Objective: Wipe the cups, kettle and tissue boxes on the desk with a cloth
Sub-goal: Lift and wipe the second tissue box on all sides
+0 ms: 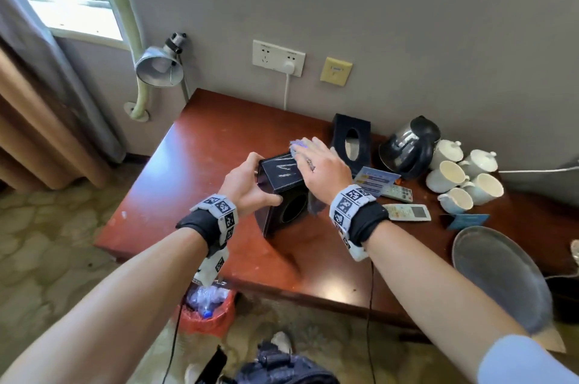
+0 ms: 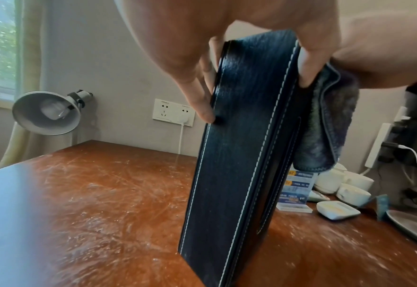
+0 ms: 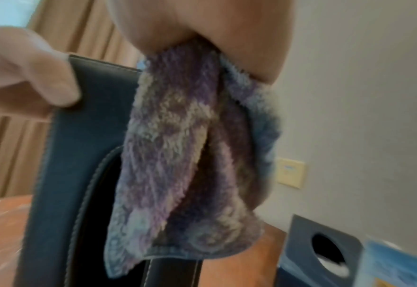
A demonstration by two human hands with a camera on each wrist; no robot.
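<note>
A dark tissue box (image 1: 282, 192) with white stitching stands tipped on the red-brown desk (image 1: 203, 148), its oval opening facing me. My left hand (image 1: 247, 183) grips its left upper end, thumb on the front and fingers (image 2: 202, 97) on the far face. My right hand (image 1: 319, 167) lies flat on the box's upper face and presses a purple-blue cloth (image 1: 297, 145) onto it; the cloth (image 3: 178, 155) hangs down over the opening. Streaks show on the upper face. A second tissue box (image 1: 351, 145), a black kettle (image 1: 407, 148) and several white cups (image 1: 448, 176) stand at the back right.
Two remotes (image 1: 407, 212) and a blue card (image 1: 376, 180) lie right of my right wrist. A grey tray (image 1: 495, 270) overhangs the desk's right front. A desk lamp (image 1: 159, 65) stands at the back left, and a red bin (image 1: 206, 311) is on the floor.
</note>
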